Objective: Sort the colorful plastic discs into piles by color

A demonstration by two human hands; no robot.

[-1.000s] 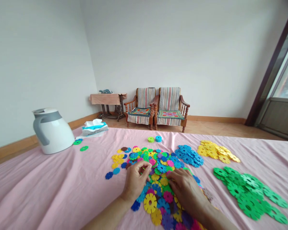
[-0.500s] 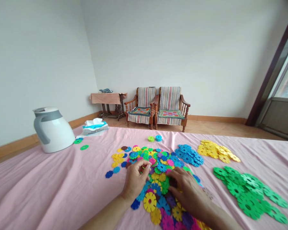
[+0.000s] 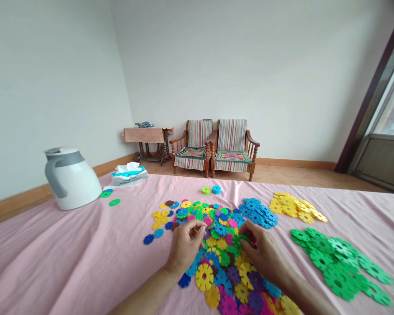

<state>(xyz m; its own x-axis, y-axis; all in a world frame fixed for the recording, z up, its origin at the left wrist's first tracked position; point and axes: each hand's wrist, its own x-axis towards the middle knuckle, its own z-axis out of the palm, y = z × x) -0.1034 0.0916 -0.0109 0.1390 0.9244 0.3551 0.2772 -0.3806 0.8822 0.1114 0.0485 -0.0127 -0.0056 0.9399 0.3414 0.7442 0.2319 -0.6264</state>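
A mixed heap of coloured plastic snowflake discs (image 3: 223,249) lies on the pink cloth in front of me. My left hand (image 3: 184,247) rests on the heap's left side, fingers curled in a pinch around small green pieces. My right hand (image 3: 264,253) sits on the heap's right side, fingers closed on green discs (image 3: 241,239). Sorted piles lie to the right: blue discs (image 3: 258,213), yellow discs (image 3: 295,206) and a large spread of green discs (image 3: 339,262).
A white electric kettle (image 3: 72,177) stands at the left, with a tissue pack (image 3: 129,174) behind it. Two green discs (image 3: 110,197) lie near the kettle; a green and a blue disc (image 3: 211,190) lie at the far edge. Two wooden chairs (image 3: 216,148) stand beyond the table (image 3: 68,253).
My right hand has moved up and right across the heap and lifted green discs from it. The left hand stays in place, still pinching.
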